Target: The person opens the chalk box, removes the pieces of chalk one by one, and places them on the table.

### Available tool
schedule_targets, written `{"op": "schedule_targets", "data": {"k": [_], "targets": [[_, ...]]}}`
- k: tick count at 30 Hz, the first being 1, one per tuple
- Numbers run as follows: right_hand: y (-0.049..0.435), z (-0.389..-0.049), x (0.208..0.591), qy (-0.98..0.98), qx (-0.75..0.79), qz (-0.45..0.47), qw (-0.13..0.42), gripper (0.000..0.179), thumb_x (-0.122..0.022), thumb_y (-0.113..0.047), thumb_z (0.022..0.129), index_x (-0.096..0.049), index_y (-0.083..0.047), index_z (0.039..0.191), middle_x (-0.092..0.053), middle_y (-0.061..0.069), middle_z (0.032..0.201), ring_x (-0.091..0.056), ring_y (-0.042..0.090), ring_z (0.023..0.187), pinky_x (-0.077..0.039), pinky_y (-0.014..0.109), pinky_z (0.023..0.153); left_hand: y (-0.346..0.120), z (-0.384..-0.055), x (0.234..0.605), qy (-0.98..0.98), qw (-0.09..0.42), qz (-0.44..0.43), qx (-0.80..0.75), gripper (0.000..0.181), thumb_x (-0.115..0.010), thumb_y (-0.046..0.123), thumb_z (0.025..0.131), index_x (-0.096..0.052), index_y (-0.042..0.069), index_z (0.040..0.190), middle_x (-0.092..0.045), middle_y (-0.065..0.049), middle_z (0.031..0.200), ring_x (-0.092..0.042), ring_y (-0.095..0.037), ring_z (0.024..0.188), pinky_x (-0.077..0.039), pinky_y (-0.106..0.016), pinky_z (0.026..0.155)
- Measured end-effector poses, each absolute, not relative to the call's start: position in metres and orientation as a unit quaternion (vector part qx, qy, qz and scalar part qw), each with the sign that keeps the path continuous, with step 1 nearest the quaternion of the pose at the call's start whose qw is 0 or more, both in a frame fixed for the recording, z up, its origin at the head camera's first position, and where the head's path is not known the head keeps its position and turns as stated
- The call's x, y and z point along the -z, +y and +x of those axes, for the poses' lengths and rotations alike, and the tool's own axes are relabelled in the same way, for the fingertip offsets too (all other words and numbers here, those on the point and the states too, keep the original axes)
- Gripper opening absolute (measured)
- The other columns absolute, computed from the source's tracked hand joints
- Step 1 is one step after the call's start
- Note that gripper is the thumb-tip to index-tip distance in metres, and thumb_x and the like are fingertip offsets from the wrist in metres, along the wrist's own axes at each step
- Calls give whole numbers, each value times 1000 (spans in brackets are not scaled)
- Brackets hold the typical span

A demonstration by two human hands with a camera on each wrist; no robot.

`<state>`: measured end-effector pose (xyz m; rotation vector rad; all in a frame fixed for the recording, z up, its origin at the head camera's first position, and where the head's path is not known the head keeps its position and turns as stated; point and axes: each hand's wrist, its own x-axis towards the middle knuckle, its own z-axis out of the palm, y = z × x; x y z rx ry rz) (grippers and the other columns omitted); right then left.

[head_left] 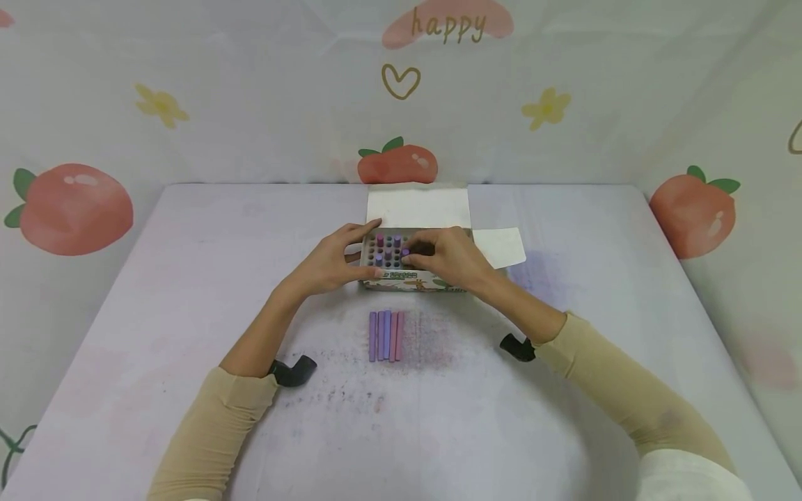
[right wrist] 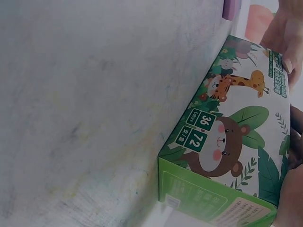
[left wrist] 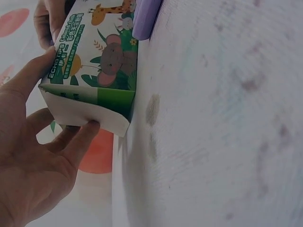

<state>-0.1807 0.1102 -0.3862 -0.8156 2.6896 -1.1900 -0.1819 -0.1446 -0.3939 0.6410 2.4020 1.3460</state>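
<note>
An open cardboard chalk box (head_left: 413, 281), printed with cartoon animals, stands on the table with its lid flap raised at the back. Colored chalk sticks in purple and pink poke up from holes in its left part. My left hand (head_left: 332, 261) holds the box's left end, thumb at the front and forefinger at the back corner; in the left wrist view its fingertips (left wrist: 90, 127) touch the white side flap. Over the box, my right hand (head_left: 454, 257) pinches a purple chalk stick (head_left: 405, 252) between thumb and forefinger. The chalk's lower end is hidden in the box.
Several purple and pink chalk sticks (head_left: 386, 336) lie side by side in front of the box. A white side flap (head_left: 499, 246) sticks out at its right. Chalk dust marks the pale table (head_left: 351, 431). A printed cloth backdrop (head_left: 276, 104) rises behind.
</note>
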Motion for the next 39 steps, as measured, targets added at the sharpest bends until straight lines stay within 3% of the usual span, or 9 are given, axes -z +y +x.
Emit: {"op": "schedule_targets", "data": {"k": [16,25,39], "targets": [[112,-177,384,862,445,-243,26,16,-67,-20,97,-67,-11,111,-73,6,98,-72,16,80,-60,29,66,-144,-182,391,841,160,219,-467,91,-83,22,84,-30,21,158,-38,-15,147,-32,-34,143,-44,-40,112],[111,-176,385,824,513,-239,13,16,-64,-14,98,-63,-5,112,-70,8,99,-73,19,81,-63,26,66,-143,-181,392,839,161,220,-472,91,-83,21,84,-30,22,158,-38,-14,146,-32,-34,143,-44,-40,111],[114,-170,378,776,589,-226,-3,22,-65,-11,97,-64,1,115,-67,14,102,-73,30,84,-64,35,69,-142,-180,389,840,168,220,-467,91,-82,23,84,-29,21,158,-37,-16,147,-32,-34,143,-44,-41,112]]}}
